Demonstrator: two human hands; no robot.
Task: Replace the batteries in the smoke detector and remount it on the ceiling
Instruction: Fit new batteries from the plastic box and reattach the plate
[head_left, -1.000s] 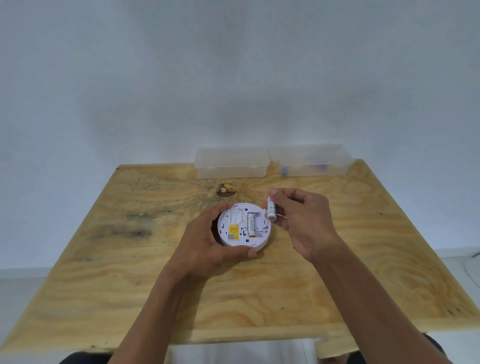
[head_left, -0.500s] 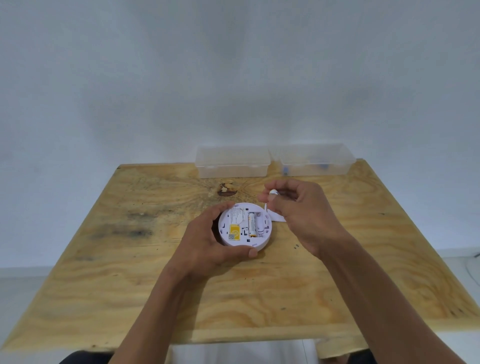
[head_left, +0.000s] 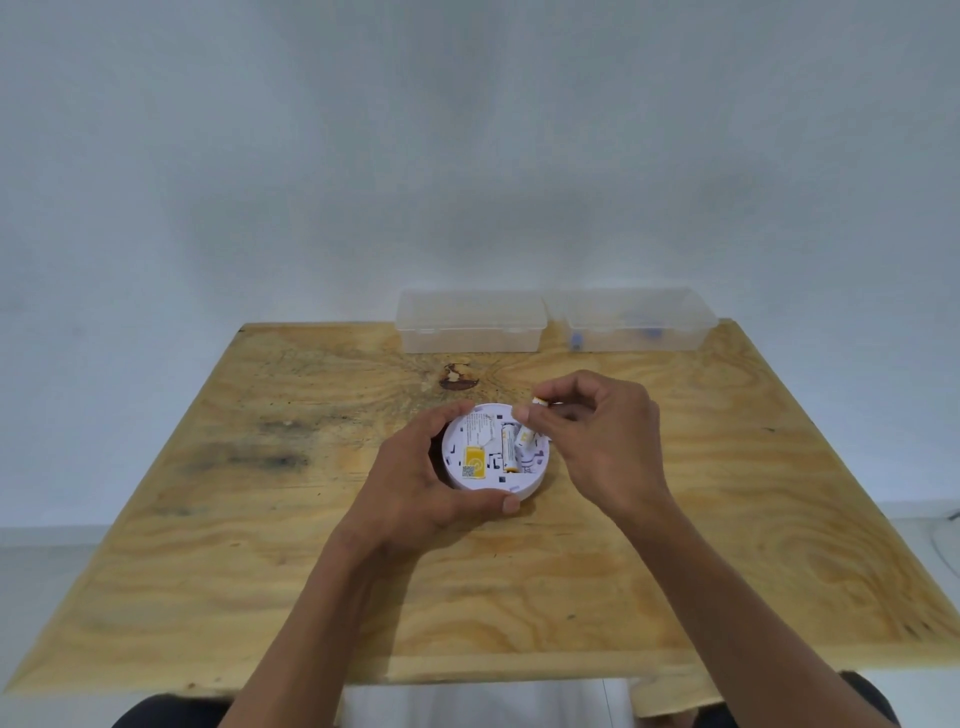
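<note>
**Second battery poised over the open bay**

The smoke detector (head_left: 496, 451) lies back-up near the middle of the wooden surface (head_left: 260, 545), its battery bay exposed. The left hand (head_left: 415, 488) cups the casing from about 8 o'clock, fingers curled over the far rim and thumb against the near edge. One battery (head_left: 508, 448) already sits in the bay, its long axis running roughly 12 to 6 o'clock.

The right hand (head_left: 597, 441), at about 3 o'clock of the detector, pinches a second battery (head_left: 531, 423) between thumb and fingertips. That battery is tilted, its upper end raised toward 1 o'clock and its lower end dipping to the vacant slot just right of the seated cell. The coming move likely turns on this: the held battery must swing parallel to its neighbour and press down flat. The right hand is the nearer one for that.

Along the far edge of the surface, at 12 to 1 o'clock, stand two clear plastic boxes (head_left: 470, 325), side by side. A plain pale wall (head_left: 467, 156) rises behind.
</note>
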